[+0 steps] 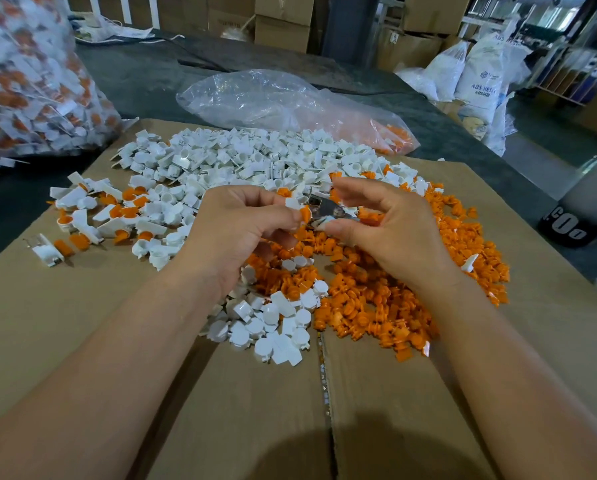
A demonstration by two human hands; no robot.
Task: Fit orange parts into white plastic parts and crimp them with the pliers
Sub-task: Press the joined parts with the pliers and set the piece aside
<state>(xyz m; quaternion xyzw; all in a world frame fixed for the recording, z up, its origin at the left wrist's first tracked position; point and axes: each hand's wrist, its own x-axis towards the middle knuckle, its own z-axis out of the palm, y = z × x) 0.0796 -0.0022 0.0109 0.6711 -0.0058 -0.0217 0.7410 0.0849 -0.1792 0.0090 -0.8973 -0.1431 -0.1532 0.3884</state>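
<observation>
My left hand [245, 223] pinches a white plastic part with an orange part [304, 213] fitted in it, above the piles. My right hand [387, 223] grips the metal pliers [324, 207], whose jaws meet that part between the two hands. A big heap of loose white parts [241, 161] lies behind the hands. Loose orange parts [376, 299] spread under and right of my right hand. A small cluster of white parts [276, 323] sits near my left wrist. Assembled white-and-orange pieces [110, 213] lie at the left.
Everything rests on flattened cardboard [82, 323] over a dark table. A full bag of assembled pieces [30, 81] stands at the far left. A clear plastic bag [290, 102] with a few orange parts lies behind the white heap. Sacks and boxes stand beyond the table.
</observation>
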